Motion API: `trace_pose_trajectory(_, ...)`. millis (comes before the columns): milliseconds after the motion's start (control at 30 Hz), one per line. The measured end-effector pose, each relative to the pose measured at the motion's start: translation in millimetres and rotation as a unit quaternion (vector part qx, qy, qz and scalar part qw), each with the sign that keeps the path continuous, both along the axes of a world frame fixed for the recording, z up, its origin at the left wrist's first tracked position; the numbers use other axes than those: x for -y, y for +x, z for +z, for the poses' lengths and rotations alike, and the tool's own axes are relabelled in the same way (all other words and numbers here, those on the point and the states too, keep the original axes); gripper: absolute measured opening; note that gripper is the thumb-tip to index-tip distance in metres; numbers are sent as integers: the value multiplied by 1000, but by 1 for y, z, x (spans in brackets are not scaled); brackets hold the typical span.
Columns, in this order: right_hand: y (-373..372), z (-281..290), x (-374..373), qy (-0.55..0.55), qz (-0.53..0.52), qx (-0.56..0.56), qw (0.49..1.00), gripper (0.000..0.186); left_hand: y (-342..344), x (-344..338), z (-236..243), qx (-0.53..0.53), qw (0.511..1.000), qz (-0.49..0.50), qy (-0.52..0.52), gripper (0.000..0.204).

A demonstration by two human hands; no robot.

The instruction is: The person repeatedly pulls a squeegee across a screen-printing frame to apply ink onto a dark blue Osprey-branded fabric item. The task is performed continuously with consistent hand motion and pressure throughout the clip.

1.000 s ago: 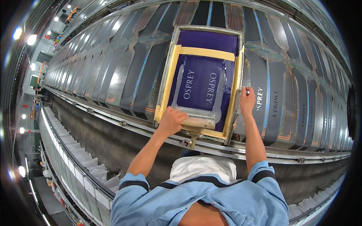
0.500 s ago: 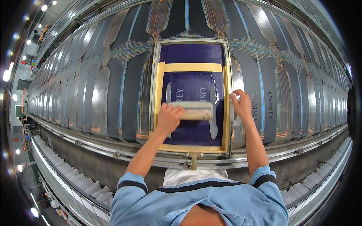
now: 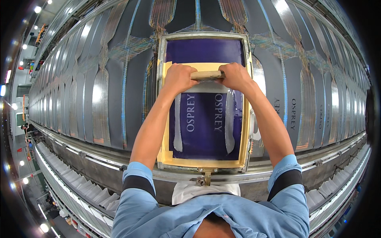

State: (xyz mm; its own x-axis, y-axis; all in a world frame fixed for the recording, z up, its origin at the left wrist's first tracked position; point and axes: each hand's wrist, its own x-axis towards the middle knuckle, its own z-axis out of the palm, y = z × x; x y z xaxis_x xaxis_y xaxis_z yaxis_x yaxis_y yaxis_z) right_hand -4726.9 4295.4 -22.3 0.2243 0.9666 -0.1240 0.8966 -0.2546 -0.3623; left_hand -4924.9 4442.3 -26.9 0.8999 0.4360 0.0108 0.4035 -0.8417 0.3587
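My left hand [image 3: 179, 78] and my right hand [image 3: 237, 76] are both closed around the ends of a squeegee [image 3: 207, 75] with a pale, worn handle. It lies crosswise near the far end of a screen printing frame's purple mesh [image 3: 204, 142]. Just in front of the squeegee is a band of grey ink [image 3: 206, 88], and streaks of ink [image 3: 229, 131] run toward me along both sides. Two pale lines of lettering stand in the mesh between the streaks. Yellow tape [image 3: 206, 162] borders the mesh inside the metal screen frame [image 3: 206, 35]. The squeegee's blade is hidden.
Beneath the frame, a long table carries rows of dark grey shaped pieces [image 3: 115, 91] crossed by coloured lines, some printed with lettering. A metal rail [image 3: 151, 174] follows its near edge. A clamp [image 3: 201, 180] joins the frame there. White folded sheets [image 3: 93, 194] line the lower left.
The squeegee has gone from mid-screen to the far end, with my left hand on it. My right hand has left the frame's right edge and grasped the squeegee too.
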Motion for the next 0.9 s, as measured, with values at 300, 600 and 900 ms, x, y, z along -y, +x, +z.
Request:
trace_pose_trajectory(300, -127, -3, 160, -4, 53, 2, 999, 32, -134, 156, -6, -20, 999, -42, 8, 29)
trace_pose_trajectory(600, -88, 17, 121, 39, 59, 23, 997, 26, -95, 110, 3, -7, 996, -68, 55, 27)
trace_pose_trajectory(900, 15, -2, -18, -15, 10, 12, 1000, 33, 16, -24, 2, -4, 1000, -28, 2, 31)
